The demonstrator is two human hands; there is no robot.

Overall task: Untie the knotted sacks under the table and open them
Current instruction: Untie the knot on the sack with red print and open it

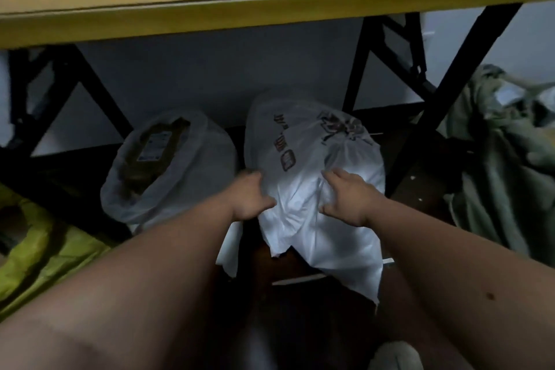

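While I crouched before the yellow-edged table, both of my arms reached under it to the printed white sack, which sat on the dark floor between the black crossed legs and just beside a second, paler sack to its left. My left hand was on the near left side of the printed sack, thumb out and fingers curled over the plastic, though the blur kept me from telling whether they truly pinched it. My right hand lay on the gathered folds near the middle, fingers bent into the creases, apparently holding a bunch of the film. I could not make out a knot; the plastic puckered between my hands, and loose flaps hung toward me, so I judged the tie was either coming undone or already loosened, with the mouth not yet spread. The paler sack looked open already, its rim rolled wide around a dark packet with a label. So by my reckoning one sack was done and this one was in hand; what remained was to pull its mouth apart. Off to the left lay something yellow-green, and to the right a heap of grey-green cloth; whether either was another sack I could not say.
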